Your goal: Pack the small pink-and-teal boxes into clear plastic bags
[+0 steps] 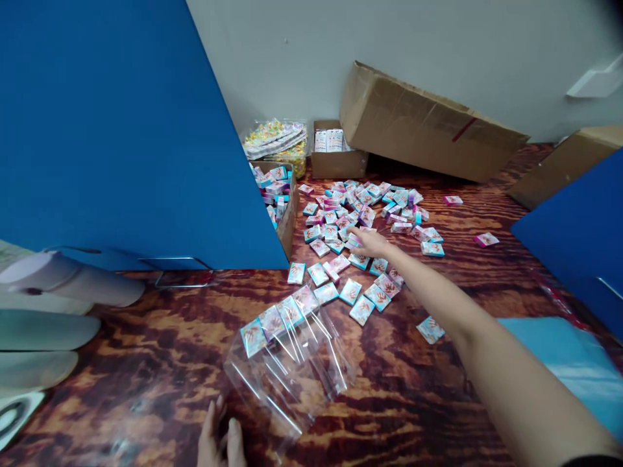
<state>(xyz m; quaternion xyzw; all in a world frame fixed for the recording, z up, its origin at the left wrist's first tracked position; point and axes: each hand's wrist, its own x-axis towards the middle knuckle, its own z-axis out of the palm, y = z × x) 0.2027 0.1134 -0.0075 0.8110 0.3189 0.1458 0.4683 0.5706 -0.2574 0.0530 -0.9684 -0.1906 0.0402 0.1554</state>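
Observation:
My right hand (372,244) reaches into a loose pile of small pink, blue and white boxes (341,211), each printed with a hand picture. Its thumb and index finger are around one small box (353,240) at the pile's near side. Close to the bottom edge, my left hand (220,438) is open, thumb and fingers apart, holding nothing. Just beyond it a clear plastic bag (296,376) lies on the wooden tabletop (160,389). A row of several small boxes (273,322) lies flat at the bag's far end, under the shiny film.
Blue panels (121,130) stand at left and right. Behind the pile are a carton of small boxes (291,214), a tub of yellow pieces (292,146), a small carton (339,165) and a tilted carton (428,123). White cylinders (73,279) lie left; a light-blue sheet (559,363) right.

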